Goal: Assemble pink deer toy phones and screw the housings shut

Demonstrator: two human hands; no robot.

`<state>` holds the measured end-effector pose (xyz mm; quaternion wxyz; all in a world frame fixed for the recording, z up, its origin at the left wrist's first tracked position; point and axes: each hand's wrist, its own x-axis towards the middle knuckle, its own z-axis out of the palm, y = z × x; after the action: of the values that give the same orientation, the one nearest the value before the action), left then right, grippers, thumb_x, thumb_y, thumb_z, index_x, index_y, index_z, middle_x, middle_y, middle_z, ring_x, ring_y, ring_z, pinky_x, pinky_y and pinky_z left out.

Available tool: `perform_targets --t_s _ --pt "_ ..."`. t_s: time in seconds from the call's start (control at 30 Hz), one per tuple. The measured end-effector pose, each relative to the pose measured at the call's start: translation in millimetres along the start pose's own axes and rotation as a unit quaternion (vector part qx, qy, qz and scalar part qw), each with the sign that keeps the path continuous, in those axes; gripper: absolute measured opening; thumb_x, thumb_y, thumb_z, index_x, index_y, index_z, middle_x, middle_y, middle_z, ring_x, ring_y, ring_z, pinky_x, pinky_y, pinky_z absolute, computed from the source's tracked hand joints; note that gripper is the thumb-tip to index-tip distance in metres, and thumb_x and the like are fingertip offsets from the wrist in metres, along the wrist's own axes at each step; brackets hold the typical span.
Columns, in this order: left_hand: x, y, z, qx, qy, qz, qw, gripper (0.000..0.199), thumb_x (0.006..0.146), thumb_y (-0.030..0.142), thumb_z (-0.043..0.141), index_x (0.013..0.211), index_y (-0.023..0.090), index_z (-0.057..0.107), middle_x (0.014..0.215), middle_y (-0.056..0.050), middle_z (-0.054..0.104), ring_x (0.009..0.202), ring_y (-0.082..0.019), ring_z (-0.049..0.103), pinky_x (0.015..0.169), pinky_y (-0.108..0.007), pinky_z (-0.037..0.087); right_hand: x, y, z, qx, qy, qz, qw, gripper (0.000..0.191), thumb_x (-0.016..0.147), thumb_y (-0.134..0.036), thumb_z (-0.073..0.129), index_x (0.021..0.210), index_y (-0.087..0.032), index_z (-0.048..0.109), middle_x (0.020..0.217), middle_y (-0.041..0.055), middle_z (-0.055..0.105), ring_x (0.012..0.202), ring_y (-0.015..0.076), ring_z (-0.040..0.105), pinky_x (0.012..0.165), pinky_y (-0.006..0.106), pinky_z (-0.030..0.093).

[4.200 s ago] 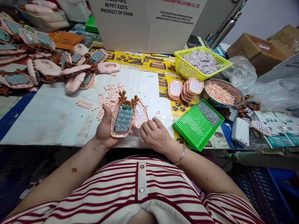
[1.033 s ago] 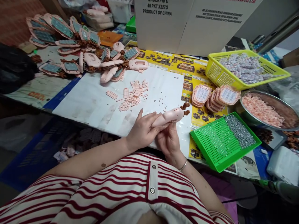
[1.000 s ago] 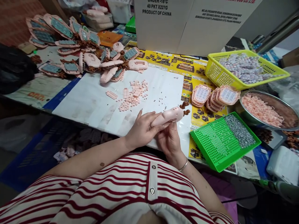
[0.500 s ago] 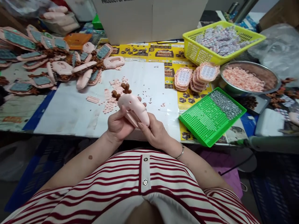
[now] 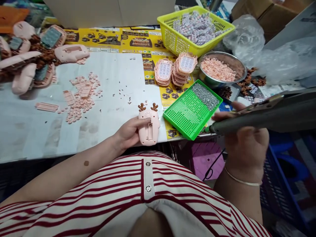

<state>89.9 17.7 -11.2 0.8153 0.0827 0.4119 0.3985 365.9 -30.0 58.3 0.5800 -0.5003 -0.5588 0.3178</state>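
Note:
My left hand (image 5: 129, 133) is closed on a pink toy phone (image 5: 154, 136) with brown antlers, held at the table's front edge. Its back faces up, showing screw holes and an open battery compartment; my thumb lies across it. On the right, my right hand (image 5: 247, 144) grips a dark grey electric screwdriver (image 5: 266, 113), partly hidden behind the tool. The screwdriver's green nose points left, close to a green perforated tray (image 5: 180, 115) with a heap of small metal screws (image 5: 206, 95).
Pink button pieces and battery covers (image 5: 81, 93) lie on the white board (image 5: 118, 79). More pink phone halves (image 5: 71, 52) pile up at left. Stacked keypad plates (image 5: 164, 70), a yellow basket (image 5: 170, 41) and a metal bowl (image 5: 243, 74) of pink parts stand at the back right.
My right hand has left the toy phone and moved right onto the electric screwdriver. The phone, now in my left hand alone, has turned upright with its back up. The view has swung right.

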Motion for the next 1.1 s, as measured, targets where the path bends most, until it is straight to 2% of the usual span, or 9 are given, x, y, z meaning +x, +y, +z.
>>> perform_targets --t_s 0.1,0.2,0.3,0.43,0.6,0.7,0.8,0.93,1.1 --pt "5 -2 1.8 0.025 -0.016 0.005 1.000 0.027 0.074 0.004 0.073 0.101 0.008 0.074 0.085 -0.010 0.077 0.071 -0.019 0.071 0.074 -0.032 0.062 25 5 15 0.101 -0.040 -0.015 0.994 0.037 0.076 -0.052 0.082 0.098 -0.024 0.073 0.060 -0.0053 0.063 0.054 0.0118 0.060 0.057 0.028 0.053" --pt "7 -2 0.6 0.041 -0.019 0.006 0.999 0.031 0.071 0.003 0.075 0.102 0.009 0.074 0.087 -0.010 0.077 0.074 -0.019 0.071 0.077 -0.033 0.061 49 10 42 0.144 -0.056 -0.051 0.987 0.029 0.075 -0.047 0.083 0.092 -0.028 0.071 0.052 -0.0090 0.056 0.043 0.0107 0.053 0.047 0.027 0.047" --pt "8 -2 -0.9 0.050 -0.020 0.002 0.999 0.033 0.071 0.004 0.077 0.104 0.009 0.074 0.090 -0.011 0.078 0.077 -0.021 0.072 0.079 -0.035 0.060 65 25 72 0.122 -0.027 -0.095 0.988 0.026 0.078 -0.052 0.079 0.088 -0.031 0.067 0.052 -0.0085 0.051 0.042 0.0111 0.051 0.046 0.029 0.044" --pt "9 -1 -2.0 0.060 -0.044 -0.007 0.997 0.040 0.073 0.008 0.079 0.113 0.010 0.072 0.097 -0.014 0.078 0.083 -0.025 0.074 0.087 -0.041 0.059 76 52 95 0.060 -0.010 -0.106 0.993 0.042 0.079 -0.067 0.072 0.070 -0.029 0.058 0.059 -0.0037 0.054 0.047 0.0127 0.051 0.050 0.034 0.048" --pt "10 1 -1.6 0.065 -0.047 -0.016 0.997 0.040 0.073 0.010 0.080 0.113 0.011 0.072 0.091 -0.011 0.076 0.083 -0.024 0.073 0.089 -0.041 0.057 79 70 99 0.045 -0.025 -0.058 0.997 0.044 0.077 -0.073 0.068 0.088 -0.030 0.064 0.074 -0.0002 0.059 0.053 0.0149 0.055 0.055 0.037 0.053" --pt "10 2 -0.9 0.066 -0.044 -0.020 0.997 0.038 0.073 0.010 0.080 0.110 0.011 0.072 0.090 -0.011 0.076 0.083 -0.023 0.072 0.089 -0.040 0.057 80 76 98 0.042 -0.053 -0.052 0.996 0.042 0.081 -0.070 0.066 0.089 -0.029 0.065 0.075 0.0009 0.056 0.058 0.0162 0.058 0.060 0.039 0.054" --pt "11 2 -0.5 0.063 -0.048 -0.026 0.997 0.036 0.074 0.010 0.080 0.108 0.011 0.072 0.089 -0.011 0.076 0.082 -0.023 0.072 0.087 -0.039 0.057 79 79 99 0.055 -0.061 -0.061 0.995 0.040 0.083 -0.068 0.066 0.091 -0.029 0.065 0.074 -0.0007 0.055 0.058 0.0140 0.057 0.058 0.036 0.050" --pt "11 3 -0.4 0.058 -0.044 -0.027 0.997 0.036 0.073 0.010 0.080 0.109 0.011 0.072 0.090 -0.011 0.076 0.082 -0.023 0.072 0.086 -0.039 0.057 79 80 99 0.037 -0.060 -0.044 0.997 0.046 0.080 -0.072 0.067 0.100 -0.031 0.065 0.074 -0.0017 0.058 0.059 0.0132 0.058 0.056 0.034 0.050" --pt "10 2 -0.4 0.060 -0.043 -0.025 0.997 0.035 0.073 0.010 0.080 0.106 0.011 0.071 0.090 -0.011 0.076 0.081 -0.023 0.072 0.084 -0.038 0.057 76 68 102 0.057 -0.063 -0.064 0.994 0.041 0.080 -0.069 0.069 0.099 -0.032 0.065 0.067 -0.0037 0.058 0.052 0.0126 0.055 0.052 0.034 0.051"
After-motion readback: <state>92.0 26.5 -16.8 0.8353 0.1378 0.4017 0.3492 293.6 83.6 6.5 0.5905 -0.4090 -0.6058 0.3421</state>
